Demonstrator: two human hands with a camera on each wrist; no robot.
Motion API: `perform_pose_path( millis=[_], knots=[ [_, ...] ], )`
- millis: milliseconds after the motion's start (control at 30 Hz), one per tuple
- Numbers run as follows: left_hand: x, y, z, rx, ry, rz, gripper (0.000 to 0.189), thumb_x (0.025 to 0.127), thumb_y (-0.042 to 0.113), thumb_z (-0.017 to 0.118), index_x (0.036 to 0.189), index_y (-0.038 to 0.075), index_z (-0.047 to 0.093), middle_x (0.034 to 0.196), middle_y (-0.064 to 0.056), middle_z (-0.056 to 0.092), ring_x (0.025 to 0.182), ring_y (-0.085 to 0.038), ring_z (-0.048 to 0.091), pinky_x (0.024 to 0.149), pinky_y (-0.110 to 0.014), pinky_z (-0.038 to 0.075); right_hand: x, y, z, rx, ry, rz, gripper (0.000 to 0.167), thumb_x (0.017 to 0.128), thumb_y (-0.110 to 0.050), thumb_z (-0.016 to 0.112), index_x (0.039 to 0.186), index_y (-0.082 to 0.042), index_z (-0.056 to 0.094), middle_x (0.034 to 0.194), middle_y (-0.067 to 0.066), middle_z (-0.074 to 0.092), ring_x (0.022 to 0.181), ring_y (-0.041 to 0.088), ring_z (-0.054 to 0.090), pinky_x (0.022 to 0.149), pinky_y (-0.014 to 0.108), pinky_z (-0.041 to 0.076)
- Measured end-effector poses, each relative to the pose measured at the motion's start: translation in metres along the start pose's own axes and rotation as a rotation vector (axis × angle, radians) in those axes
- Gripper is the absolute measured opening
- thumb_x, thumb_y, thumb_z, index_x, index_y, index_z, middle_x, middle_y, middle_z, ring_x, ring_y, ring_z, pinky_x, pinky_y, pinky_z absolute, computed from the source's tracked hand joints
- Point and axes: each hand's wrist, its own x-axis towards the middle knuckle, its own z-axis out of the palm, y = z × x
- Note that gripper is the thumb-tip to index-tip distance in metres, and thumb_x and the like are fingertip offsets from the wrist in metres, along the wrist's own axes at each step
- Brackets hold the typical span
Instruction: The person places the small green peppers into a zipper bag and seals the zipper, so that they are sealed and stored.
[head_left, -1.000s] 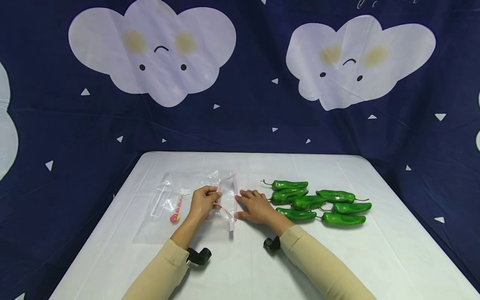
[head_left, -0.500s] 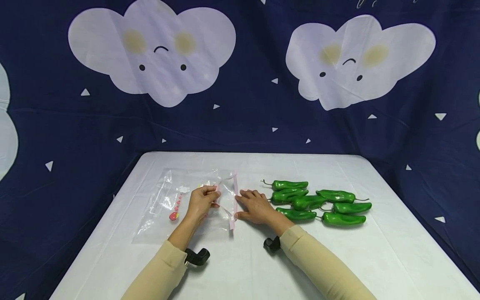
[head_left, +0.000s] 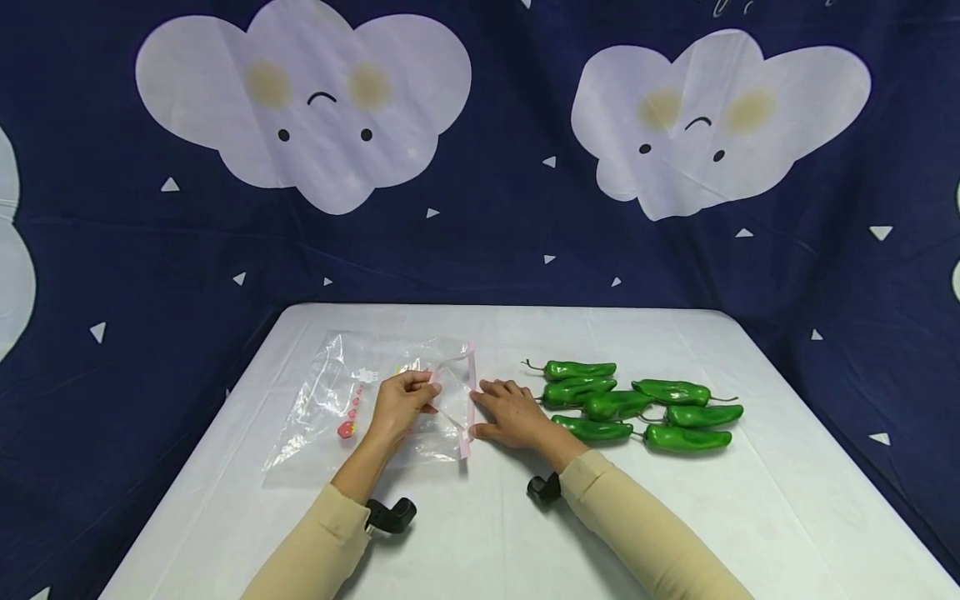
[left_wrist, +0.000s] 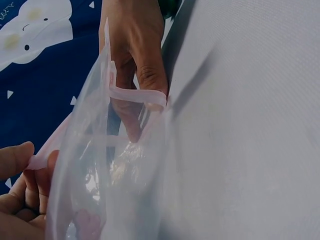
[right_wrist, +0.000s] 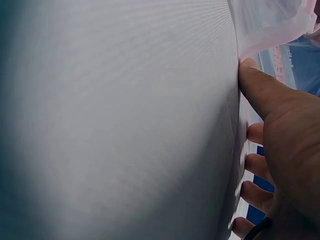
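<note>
A clear zip bag (head_left: 315, 417) with a pink edge and a printed red strawberry pattern lies on the table, its mouth facing right. My left hand (head_left: 401, 404) pinches the upper pink lip between thumb and fingers and lifts it, so the mouth gapes. In the left wrist view, the bag (left_wrist: 85, 165) bulges between the two hands. My right hand (head_left: 513, 414) rests with spread fingers on the lower lip at the bag's right edge. In the right wrist view, the thumb of the right hand (right_wrist: 295, 135) presses that edge against the table.
Several green peppers (head_left: 615, 406) lie grouped on the white table (head_left: 480, 533) just right of the right hand. Behind the table hangs a dark blue cloth (head_left: 510, 250) with cloud prints. A black wrist mount (head_left: 392, 515) sits below the left hand.
The bag's upper layer has risen and puffed up at its far left side. My left hand has shifted very slightly left with the lip; the right hand has stayed in place.
</note>
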Motion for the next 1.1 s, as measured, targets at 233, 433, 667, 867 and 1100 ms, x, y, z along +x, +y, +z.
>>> perform_pose_path(
  millis=[233, 433, 667, 867, 1100],
  knots=[
    [0.000, 0.001, -0.006, 0.004, -0.019, 0.001, 0.029, 0.086, 0.000, 0.065, 0.112, -0.011, 0.059, 0.081, -0.003, 0.058, 0.067, -0.015, 0.062, 0.061, -0.022, 0.059, 0.000, -0.001, -0.001, -0.002, 0.003, 0.001, 0.067, 0.087, -0.053, 0.059, 0.141, -0.017, 0.044, 0.149, 0.010, 0.039, 0.133, 0.035, 0.038, 0.105, 0.055, 0.037],
    [-0.001, 0.001, -0.009, -0.016, -0.038, 0.018, 0.031, 0.087, 0.001, 0.063, 0.113, -0.014, 0.056, 0.080, -0.002, 0.057, 0.067, -0.014, 0.062, 0.063, -0.023, 0.059, 0.000, -0.002, -0.002, -0.001, -0.004, 0.001, 0.066, 0.087, -0.052, 0.058, 0.141, -0.016, 0.044, 0.148, 0.010, 0.039, 0.133, 0.035, 0.038, 0.104, 0.054, 0.038],
    [-0.002, -0.001, -0.011, -0.038, -0.056, 0.059, 0.031, 0.088, 0.000, 0.062, 0.113, -0.015, 0.055, 0.079, -0.001, 0.057, 0.066, -0.015, 0.064, 0.066, -0.024, 0.060, 0.000, -0.002, -0.002, -0.009, -0.012, 0.009, 0.066, 0.087, -0.053, 0.058, 0.141, -0.017, 0.044, 0.148, 0.010, 0.039, 0.133, 0.034, 0.039, 0.105, 0.053, 0.038],
    [-0.003, -0.001, -0.014, -0.055, -0.084, 0.086, 0.031, 0.088, -0.002, 0.061, 0.114, -0.017, 0.055, 0.079, 0.000, 0.059, 0.068, -0.015, 0.064, 0.068, -0.027, 0.060, 0.002, -0.002, -0.001, -0.016, -0.020, 0.022, 0.066, 0.087, -0.053, 0.059, 0.141, -0.018, 0.044, 0.149, 0.008, 0.039, 0.133, 0.034, 0.038, 0.105, 0.053, 0.038],
    [-0.005, 0.000, -0.018, -0.047, -0.101, 0.080, 0.032, 0.088, -0.001, 0.061, 0.115, -0.016, 0.055, 0.079, 0.002, 0.060, 0.066, -0.012, 0.064, 0.061, -0.023, 0.057, 0.002, -0.002, -0.001, -0.023, -0.022, 0.020, 0.066, 0.087, -0.053, 0.058, 0.141, -0.018, 0.044, 0.149, 0.008, 0.038, 0.133, 0.034, 0.038, 0.105, 0.053, 0.038]
  ],
)
